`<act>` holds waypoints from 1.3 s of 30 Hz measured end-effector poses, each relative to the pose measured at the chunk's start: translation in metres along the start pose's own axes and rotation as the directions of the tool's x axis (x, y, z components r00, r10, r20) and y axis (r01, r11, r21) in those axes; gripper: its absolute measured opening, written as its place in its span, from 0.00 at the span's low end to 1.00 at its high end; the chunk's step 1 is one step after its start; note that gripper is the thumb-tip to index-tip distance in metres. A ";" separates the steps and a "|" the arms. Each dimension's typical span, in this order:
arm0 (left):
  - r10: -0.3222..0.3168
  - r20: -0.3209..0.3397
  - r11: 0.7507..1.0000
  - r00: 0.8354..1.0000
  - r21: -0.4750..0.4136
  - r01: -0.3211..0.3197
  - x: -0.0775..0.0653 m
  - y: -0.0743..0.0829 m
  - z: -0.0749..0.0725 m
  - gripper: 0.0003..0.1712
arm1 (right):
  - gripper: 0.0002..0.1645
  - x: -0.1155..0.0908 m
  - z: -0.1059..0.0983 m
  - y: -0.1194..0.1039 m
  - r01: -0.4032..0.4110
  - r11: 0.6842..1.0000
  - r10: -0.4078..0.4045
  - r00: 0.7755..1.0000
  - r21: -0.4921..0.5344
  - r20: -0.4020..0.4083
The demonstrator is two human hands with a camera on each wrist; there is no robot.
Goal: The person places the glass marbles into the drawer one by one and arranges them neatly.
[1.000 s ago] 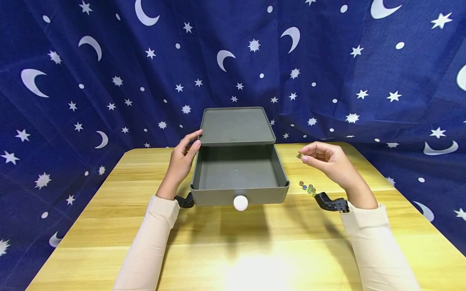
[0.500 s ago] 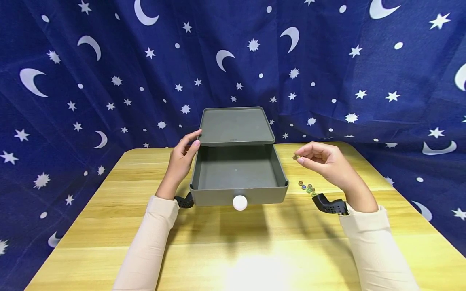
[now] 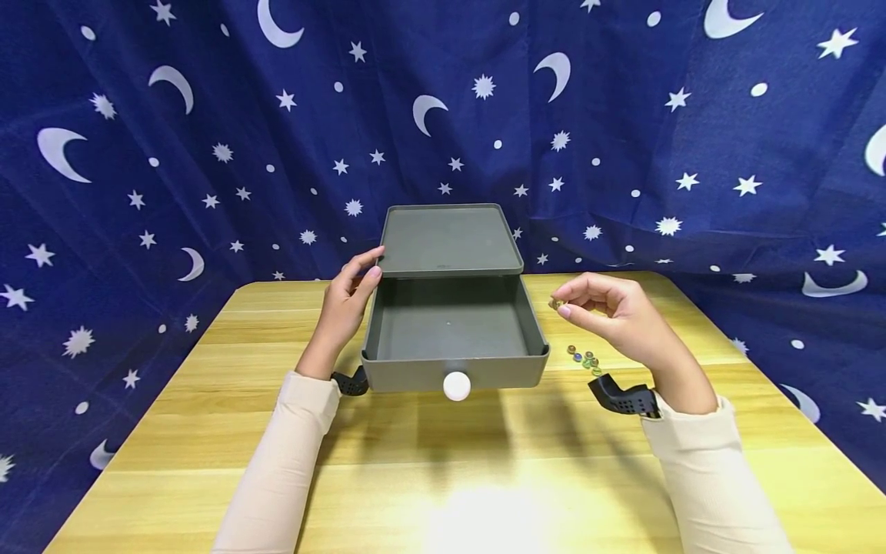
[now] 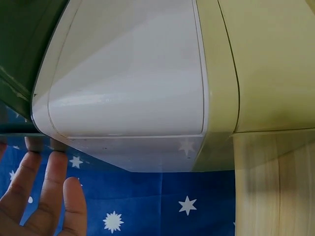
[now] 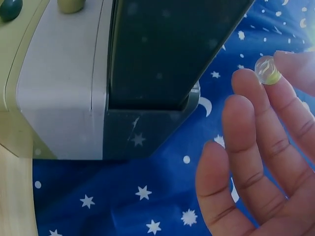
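Note:
A grey drawer (image 3: 401, 375) with a white round knob (image 3: 457, 385) is pulled out of the cabinet beneath its flat grey top (image 3: 450, 238). My left hand (image 3: 348, 298) rests against the cabinet's left side near the top edge, fingers fairly straight. To the right of the drawer, my right hand (image 3: 612, 312) pinches a small glass marble (image 5: 266, 70) between thumb and fingertips. It looks clear with a yellowish swirl in the right wrist view. Below that hand, several glass marbles (image 3: 587, 362) lie on the table, including a blue marble (image 3: 577, 357).
White (image 4: 128, 73) and yellow-green (image 4: 275, 64) sections of the cabinet show in the left wrist view. Two round knobs, one dark green (image 5: 11, 9), appear in the right wrist view. A star-and-moon curtain (image 3: 443, 100) hangs behind the wooden table (image 3: 208, 462).
My right hand has moved slightly left toward the drawer, carrying the marble. The left hand and the drawer have stayed in place.

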State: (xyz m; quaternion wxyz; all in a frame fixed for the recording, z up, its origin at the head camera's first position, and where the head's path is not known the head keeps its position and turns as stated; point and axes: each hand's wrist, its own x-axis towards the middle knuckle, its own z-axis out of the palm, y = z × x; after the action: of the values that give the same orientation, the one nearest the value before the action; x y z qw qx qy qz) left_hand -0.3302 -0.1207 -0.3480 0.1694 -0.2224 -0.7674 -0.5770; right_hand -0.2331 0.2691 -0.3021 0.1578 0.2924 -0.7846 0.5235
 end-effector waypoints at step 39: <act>0.002 -0.008 1.000 1.000 -0.021 -0.002 0.000 0.000 0.001 0.25 | 0.11 0.012 0.033 -0.016 0.034 0.998 -0.029 0.995 -0.052 0.097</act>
State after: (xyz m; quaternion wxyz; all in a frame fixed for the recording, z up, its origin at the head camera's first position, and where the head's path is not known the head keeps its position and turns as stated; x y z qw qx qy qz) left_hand -0.3297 -0.1197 -0.3482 0.1705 -0.2228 -0.7604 -0.5857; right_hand -0.2300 0.2313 -0.2967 0.1358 0.3251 -0.8004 0.4850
